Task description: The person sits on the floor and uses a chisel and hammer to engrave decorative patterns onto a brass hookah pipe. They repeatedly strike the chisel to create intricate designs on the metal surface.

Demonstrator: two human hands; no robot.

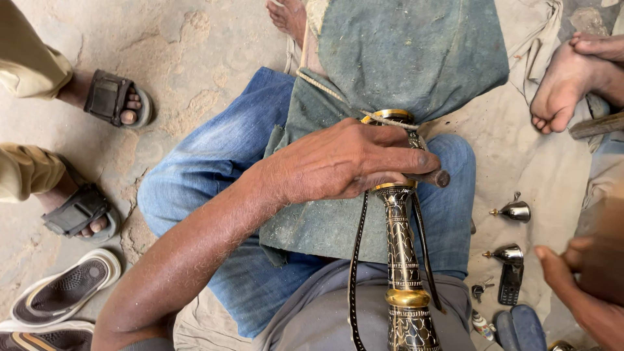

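Clearly one left hand (348,159) gripping one engraved stem (403,260), two metal bells (513,211), right hand (585,273) perhaps open

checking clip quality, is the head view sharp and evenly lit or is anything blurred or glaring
Head view: soft, even daylight with faint shadows; the left hand and the engraved brass-and-black stem are sharp; small highlights on the metal bells, no harsh glare; the right hand at the lower right edge is blurred.
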